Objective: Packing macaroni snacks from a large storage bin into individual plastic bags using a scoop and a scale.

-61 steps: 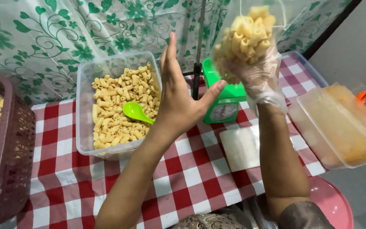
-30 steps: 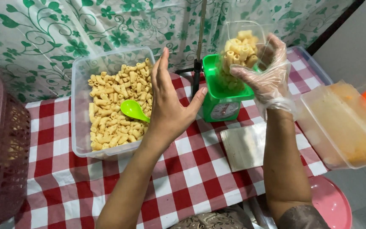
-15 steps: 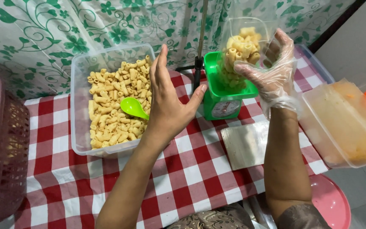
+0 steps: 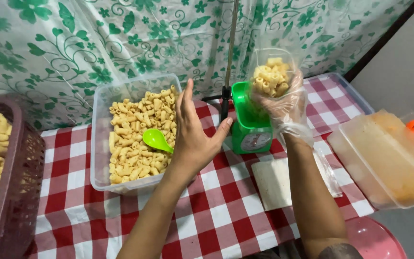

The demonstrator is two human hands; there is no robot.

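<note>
Holding a small clear bag [image 4: 275,72] of pale tube-shaped snacks, the gloved right hand [image 4: 286,103] grips it from below, fingers closed around the bottom, directly above the green kitchen scale [image 4: 250,124]; whether the bag touches the scale's tray is hard to tell from this angle. At nine o'clock from that hand, the bare left hand [image 4: 192,136] is raised with its fingers spread wide and straight, holding nothing, its thumb pointing toward the scale. Just beyond the left hand, at its nine o'clock, sits a clear plastic tub [image 4: 102,144] filled with the same snacks, with a bright green scoop [image 4: 155,139] lying on top of them. A thin black stand pole [image 4: 228,57] rises at twelve o'clock behind the scale. At five o'clock from the right hand a stack of flat clear bags [image 4: 276,184] lies on the red-and-white checked tablecloth [image 4: 216,216], and at three o'clock stands a lidded clear box [image 4: 384,158] with orange contents. Far at nine o'clock, a maroon basket [image 4: 13,201] holds more snacks.
</note>
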